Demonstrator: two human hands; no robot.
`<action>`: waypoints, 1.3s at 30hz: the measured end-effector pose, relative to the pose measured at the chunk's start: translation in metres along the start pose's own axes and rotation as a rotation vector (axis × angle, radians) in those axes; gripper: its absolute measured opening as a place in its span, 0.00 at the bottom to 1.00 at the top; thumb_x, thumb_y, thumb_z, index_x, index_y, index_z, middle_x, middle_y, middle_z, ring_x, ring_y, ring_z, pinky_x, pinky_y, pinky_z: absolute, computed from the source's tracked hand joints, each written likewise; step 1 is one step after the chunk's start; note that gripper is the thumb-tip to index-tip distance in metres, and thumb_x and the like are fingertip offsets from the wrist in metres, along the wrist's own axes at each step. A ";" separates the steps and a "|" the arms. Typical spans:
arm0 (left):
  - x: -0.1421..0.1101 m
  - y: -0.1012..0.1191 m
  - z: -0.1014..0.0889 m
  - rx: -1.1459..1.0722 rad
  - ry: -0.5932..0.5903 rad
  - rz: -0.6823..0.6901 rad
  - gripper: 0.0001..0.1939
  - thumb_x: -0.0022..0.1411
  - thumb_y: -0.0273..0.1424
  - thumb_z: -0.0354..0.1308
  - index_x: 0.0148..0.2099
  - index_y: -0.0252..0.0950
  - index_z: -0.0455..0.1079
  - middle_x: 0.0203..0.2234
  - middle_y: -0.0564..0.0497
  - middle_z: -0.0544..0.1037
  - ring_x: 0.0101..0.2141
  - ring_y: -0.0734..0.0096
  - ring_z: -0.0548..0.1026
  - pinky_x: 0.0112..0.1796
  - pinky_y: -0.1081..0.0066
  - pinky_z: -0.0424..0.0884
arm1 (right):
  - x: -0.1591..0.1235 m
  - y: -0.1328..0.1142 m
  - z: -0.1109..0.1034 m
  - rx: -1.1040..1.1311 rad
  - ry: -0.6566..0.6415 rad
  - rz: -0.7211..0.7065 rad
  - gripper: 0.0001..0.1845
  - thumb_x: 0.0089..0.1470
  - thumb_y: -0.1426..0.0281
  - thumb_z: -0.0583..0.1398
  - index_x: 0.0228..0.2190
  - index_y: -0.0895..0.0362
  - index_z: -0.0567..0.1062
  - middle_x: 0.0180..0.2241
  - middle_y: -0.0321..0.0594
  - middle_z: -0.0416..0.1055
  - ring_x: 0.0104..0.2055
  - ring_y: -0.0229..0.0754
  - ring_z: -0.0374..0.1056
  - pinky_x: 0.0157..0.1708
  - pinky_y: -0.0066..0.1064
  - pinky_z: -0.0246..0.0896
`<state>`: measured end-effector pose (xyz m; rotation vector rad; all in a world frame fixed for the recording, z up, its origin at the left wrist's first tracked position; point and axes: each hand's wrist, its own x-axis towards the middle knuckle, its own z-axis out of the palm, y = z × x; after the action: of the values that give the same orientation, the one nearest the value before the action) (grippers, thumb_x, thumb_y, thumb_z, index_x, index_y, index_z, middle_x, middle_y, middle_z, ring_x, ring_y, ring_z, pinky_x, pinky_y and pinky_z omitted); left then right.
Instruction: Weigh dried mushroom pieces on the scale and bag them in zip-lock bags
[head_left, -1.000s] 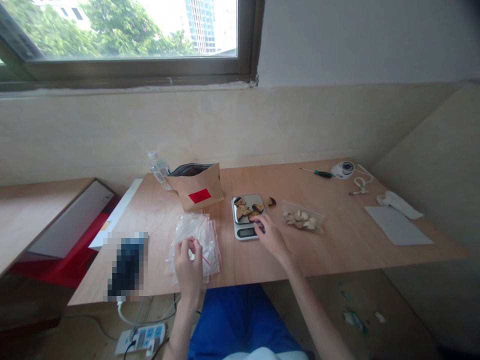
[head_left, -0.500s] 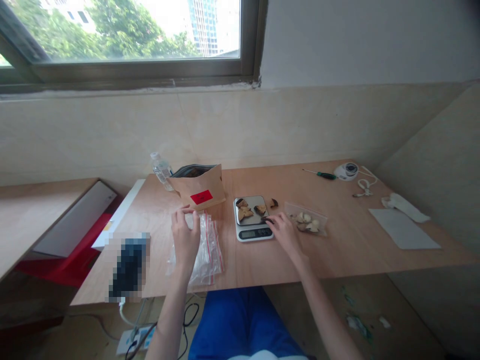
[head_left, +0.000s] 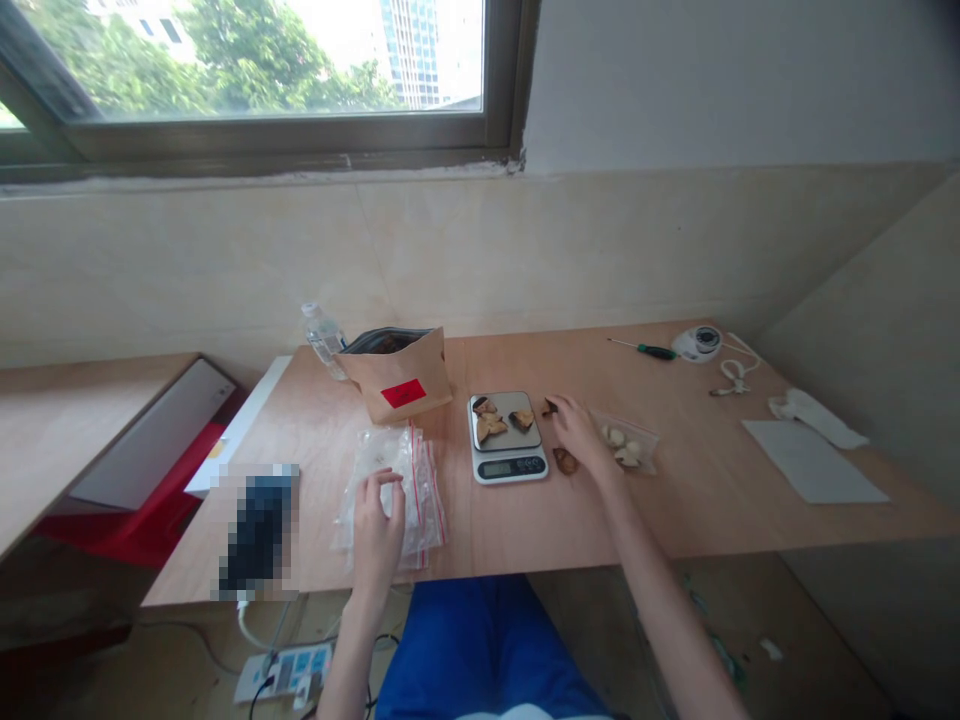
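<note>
Weighing step, apparently: right hand (head_left: 577,427) touches a dark dried slice (head_left: 549,408) beside the scale (head_left: 510,468), grip unclear; left hand (head_left: 379,517), loosely curled, seemingly empty, hovers over plastic bags (head_left: 429,500). Next move probably calls for a firm pinch.

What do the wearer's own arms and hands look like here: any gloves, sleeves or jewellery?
The left hand and right hand are gloveless, with no jewellery discernible. No sleeves show along the left forearm or right forearm.
</note>
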<state>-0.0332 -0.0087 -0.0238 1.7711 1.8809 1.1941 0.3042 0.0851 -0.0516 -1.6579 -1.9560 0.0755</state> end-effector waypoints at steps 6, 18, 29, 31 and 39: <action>-0.028 -0.028 0.003 -0.003 -0.156 -0.035 0.13 0.62 0.33 0.45 0.46 0.37 0.65 0.49 0.42 0.70 0.50 0.57 0.68 0.50 0.54 0.64 | 0.018 0.012 0.022 -0.081 -0.162 0.016 0.16 0.53 0.79 0.52 0.41 0.62 0.74 0.43 0.50 0.71 0.44 0.45 0.66 0.46 0.36 0.59; -0.021 -0.039 0.016 0.136 -0.179 0.050 0.19 0.61 0.38 0.49 0.52 0.38 0.67 0.45 0.44 0.72 0.44 0.57 0.72 0.45 0.56 0.67 | -0.024 -0.037 -0.010 0.250 0.103 0.072 0.13 0.58 0.69 0.53 0.42 0.55 0.73 0.40 0.43 0.72 0.40 0.44 0.67 0.42 0.35 0.62; -0.013 -0.037 0.024 0.289 -0.156 0.061 0.14 0.60 0.37 0.50 0.41 0.36 0.71 0.34 0.45 0.73 0.36 0.57 0.71 0.37 0.61 0.66 | -0.028 -0.077 0.010 0.003 -0.019 -0.074 0.10 0.57 0.72 0.53 0.39 0.54 0.73 0.39 0.44 0.69 0.42 0.49 0.64 0.42 0.41 0.60; -0.013 -0.035 0.025 0.300 -0.151 0.044 0.12 0.60 0.36 0.49 0.39 0.36 0.71 0.34 0.46 0.73 0.36 0.57 0.71 0.37 0.61 0.66 | -0.038 -0.080 0.009 0.023 0.026 -0.049 0.13 0.57 0.71 0.53 0.43 0.52 0.73 0.42 0.45 0.67 0.44 0.49 0.63 0.43 0.42 0.60; -0.009 -0.016 0.022 0.178 -0.069 -0.026 0.07 0.56 0.33 0.51 0.31 0.37 0.67 0.30 0.48 0.72 0.35 0.59 0.70 0.38 0.60 0.65 | -0.086 -0.144 0.016 0.413 -0.074 -0.052 0.15 0.58 0.74 0.50 0.43 0.52 0.71 0.42 0.44 0.65 0.46 0.46 0.63 0.48 0.41 0.60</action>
<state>-0.0270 -0.0077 -0.0522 1.8454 2.0175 0.9702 0.1747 -0.0222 -0.0406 -1.3487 -1.8791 0.4929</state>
